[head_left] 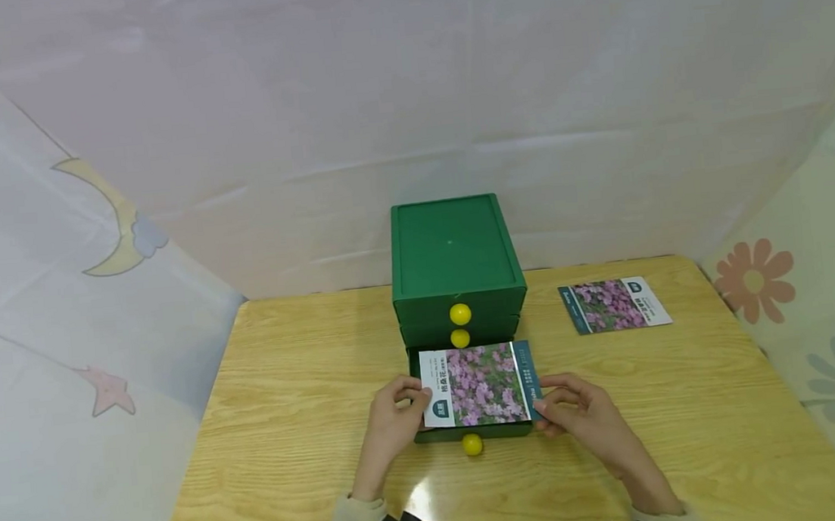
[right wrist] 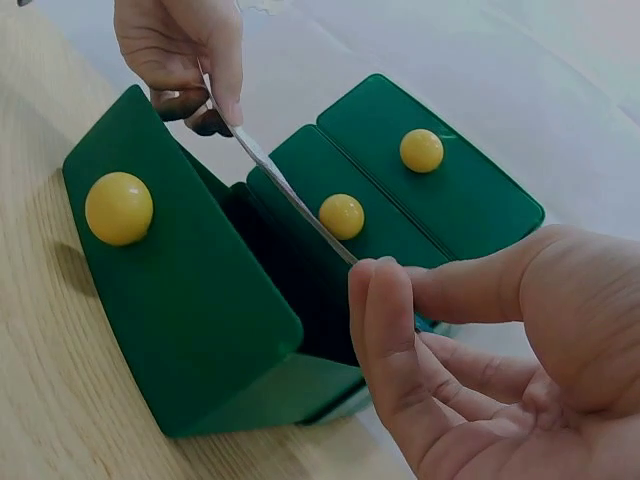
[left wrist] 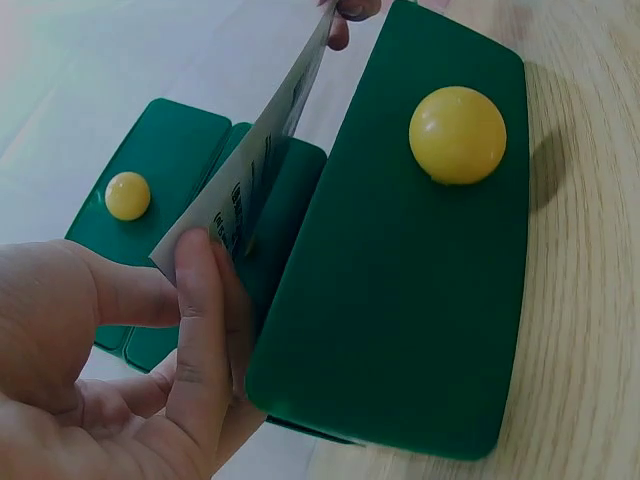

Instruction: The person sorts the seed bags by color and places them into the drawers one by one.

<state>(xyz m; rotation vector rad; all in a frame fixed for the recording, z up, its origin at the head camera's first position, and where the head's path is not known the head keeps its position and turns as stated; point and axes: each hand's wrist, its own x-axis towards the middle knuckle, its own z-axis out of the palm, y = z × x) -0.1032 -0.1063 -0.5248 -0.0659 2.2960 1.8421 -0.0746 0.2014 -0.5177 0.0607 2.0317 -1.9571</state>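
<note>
Both hands hold one flat seed packet (head_left: 482, 386) printed with pink flowers, its white end to the left and its dark teal end to the right. My left hand (head_left: 395, 418) pinches the white end between thumb and fingers. At the teal end my right hand (head_left: 584, 415) pinches the other edge. The packet lies level over the pulled-out bottom drawer (head_left: 439, 436) of a green drawer box (head_left: 453, 249), covering most of the drawer's inside. In the right wrist view the packet (right wrist: 290, 195) shows edge-on, above the drawer front (right wrist: 180, 290).
A second flower packet (head_left: 615, 305) lies on the wooden table (head_left: 287, 385) to the right of the box. The two upper drawers, with yellow knobs (head_left: 460, 314), are pushed in. The bottom drawer's yellow knob (head_left: 472, 444) sticks out toward me. A pale cloth (head_left: 305, 138) hangs behind the table.
</note>
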